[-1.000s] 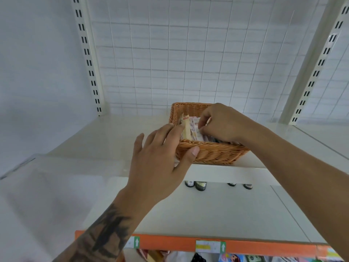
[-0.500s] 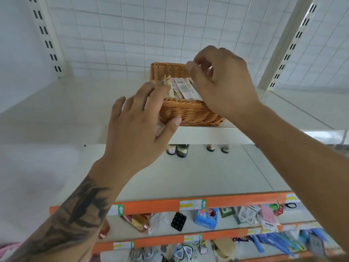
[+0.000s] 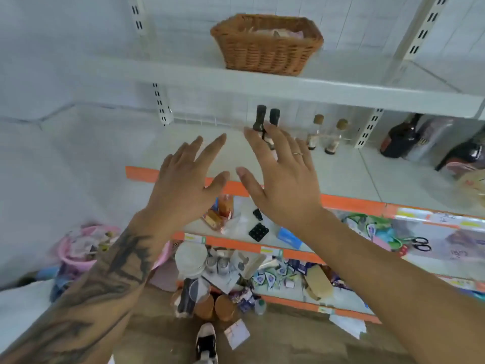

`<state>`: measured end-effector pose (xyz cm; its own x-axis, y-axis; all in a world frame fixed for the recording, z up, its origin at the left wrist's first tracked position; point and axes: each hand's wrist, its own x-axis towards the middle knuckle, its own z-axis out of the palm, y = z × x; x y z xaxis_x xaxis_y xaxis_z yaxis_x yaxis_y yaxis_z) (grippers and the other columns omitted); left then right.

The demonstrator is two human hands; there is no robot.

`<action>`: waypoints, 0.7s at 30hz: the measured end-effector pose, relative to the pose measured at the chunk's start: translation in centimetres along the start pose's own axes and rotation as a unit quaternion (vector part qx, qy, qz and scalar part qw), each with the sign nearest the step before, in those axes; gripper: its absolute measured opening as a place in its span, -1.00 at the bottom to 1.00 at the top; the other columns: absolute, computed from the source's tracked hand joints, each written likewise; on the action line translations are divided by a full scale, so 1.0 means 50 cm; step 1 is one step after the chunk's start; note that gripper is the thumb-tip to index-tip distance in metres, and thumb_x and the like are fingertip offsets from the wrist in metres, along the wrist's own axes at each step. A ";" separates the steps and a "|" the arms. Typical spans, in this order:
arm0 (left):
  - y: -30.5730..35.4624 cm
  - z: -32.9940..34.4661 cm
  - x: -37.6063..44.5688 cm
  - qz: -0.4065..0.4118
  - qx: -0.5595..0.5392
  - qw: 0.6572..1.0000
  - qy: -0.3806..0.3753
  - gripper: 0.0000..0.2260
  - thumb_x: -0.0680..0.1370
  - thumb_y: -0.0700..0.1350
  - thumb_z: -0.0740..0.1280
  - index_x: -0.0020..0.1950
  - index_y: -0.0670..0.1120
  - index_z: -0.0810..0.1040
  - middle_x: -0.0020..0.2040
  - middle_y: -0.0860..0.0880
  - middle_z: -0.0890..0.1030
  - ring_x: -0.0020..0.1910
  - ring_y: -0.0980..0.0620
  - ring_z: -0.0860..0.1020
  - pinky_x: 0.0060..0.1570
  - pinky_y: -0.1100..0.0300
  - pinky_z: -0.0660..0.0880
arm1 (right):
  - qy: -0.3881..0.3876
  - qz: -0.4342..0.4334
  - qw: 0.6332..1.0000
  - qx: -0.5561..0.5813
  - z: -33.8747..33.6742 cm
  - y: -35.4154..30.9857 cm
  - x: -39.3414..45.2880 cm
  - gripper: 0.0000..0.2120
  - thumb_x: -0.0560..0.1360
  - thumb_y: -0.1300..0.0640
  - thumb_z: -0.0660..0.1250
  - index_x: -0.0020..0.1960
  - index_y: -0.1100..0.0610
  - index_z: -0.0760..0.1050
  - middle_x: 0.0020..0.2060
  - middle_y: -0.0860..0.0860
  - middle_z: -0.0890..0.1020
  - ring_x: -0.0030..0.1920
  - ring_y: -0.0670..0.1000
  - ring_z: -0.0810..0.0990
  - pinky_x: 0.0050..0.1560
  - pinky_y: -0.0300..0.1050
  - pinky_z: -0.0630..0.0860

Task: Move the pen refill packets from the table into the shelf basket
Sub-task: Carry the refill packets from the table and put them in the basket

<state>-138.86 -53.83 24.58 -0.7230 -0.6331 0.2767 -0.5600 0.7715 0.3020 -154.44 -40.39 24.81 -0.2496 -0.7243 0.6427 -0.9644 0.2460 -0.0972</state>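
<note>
A brown wicker basket (image 3: 266, 48) stands on the white top shelf (image 3: 341, 90), near its front edge. Pale pen refill packets (image 3: 278, 34) show just above its rim; most of them are hidden by the basket wall. My left hand (image 3: 183, 185) and my right hand (image 3: 283, 179) hang side by side well below the basket, in front of the second shelf. Both are empty, palms away from me, fingers spread. A ring sits on one finger of my right hand.
Dark bottles (image 3: 262, 122) and clear corked bottles (image 3: 317, 132) stand at the back of the second shelf, just behind my right fingers. Orange-edged lower shelves (image 3: 354, 203) hold mixed small goods. Jars, papers and a pink tub (image 3: 78, 248) crowd the floor by my shoe (image 3: 206, 342).
Both hands have come off the basket and dropped to the second shelf's level, open and empty. The packets stay in the basket. The view has tilted downward.
</note>
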 end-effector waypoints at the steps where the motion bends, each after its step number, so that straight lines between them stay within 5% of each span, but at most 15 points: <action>1: 0.003 0.019 -0.048 -0.016 0.014 1.000 -0.022 -0.39 0.66 0.26 0.16 0.66 0.29 -0.01 0.68 -0.11 0.16 0.64 -0.21 0.14 0.58 -0.21 0.12 | -0.033 -0.002 0.999 0.010 0.010 -0.003 -0.047 -0.42 0.66 -0.19 0.22 0.60 0.03 0.31 0.53 0.18 0.39 0.49 0.28 0.40 0.50 0.32 0.28; 5: 0.017 0.071 -0.249 -0.089 0.048 0.991 -0.088 -0.35 0.57 0.32 0.08 0.65 0.15 0.21 0.58 -0.19 0.35 0.55 -0.25 0.31 0.46 -0.24 0.31 | -0.193 -0.026 0.980 0.038 0.058 -0.027 -0.230 -0.37 0.62 -0.21 0.21 0.61 0.04 0.28 0.53 0.21 0.37 0.47 0.31 0.41 0.48 0.34 0.31; 9: 0.021 0.098 -0.441 -0.176 0.066 0.971 -0.149 -0.35 0.54 0.29 0.12 0.63 0.17 0.25 0.59 -0.14 0.35 0.54 -0.26 0.32 0.47 -0.26 0.30 | -0.314 -0.065 0.945 0.060 0.081 -0.084 -0.355 -0.36 0.64 -0.23 0.16 0.64 -0.01 0.16 0.57 0.19 0.29 0.52 0.29 0.33 0.51 0.30 0.26; 14: 0.006 0.094 -0.611 -0.218 0.040 0.967 -0.129 -0.50 0.61 0.24 0.20 0.51 0.09 0.40 0.42 -0.10 0.52 0.40 -0.20 0.49 0.25 -0.23 0.51 | -0.386 -0.102 0.911 0.101 0.057 -0.173 -0.465 -0.44 0.64 -0.25 0.14 0.53 0.02 0.34 0.46 0.14 0.45 0.41 0.25 0.46 0.40 0.25 0.35; 21: 0.024 0.067 -0.831 -0.356 0.078 0.927 -0.093 -0.45 0.57 0.33 0.16 0.53 0.19 0.37 0.51 -0.03 0.46 0.51 -0.13 0.40 0.47 -0.29 0.26 | -0.406 -0.218 0.882 0.100 0.022 -0.326 -0.558 -0.45 0.63 -0.28 0.17 0.50 0.00 0.37 0.48 0.17 0.43 0.46 0.25 0.43 0.45 0.23 0.35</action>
<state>-110.82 -26.40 10.39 -0.1971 -0.9745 -0.1075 -0.9629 0.1717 0.2083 -131.88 -24.91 7.62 0.2467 -0.9643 -0.0961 -0.9600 -0.2296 -0.1600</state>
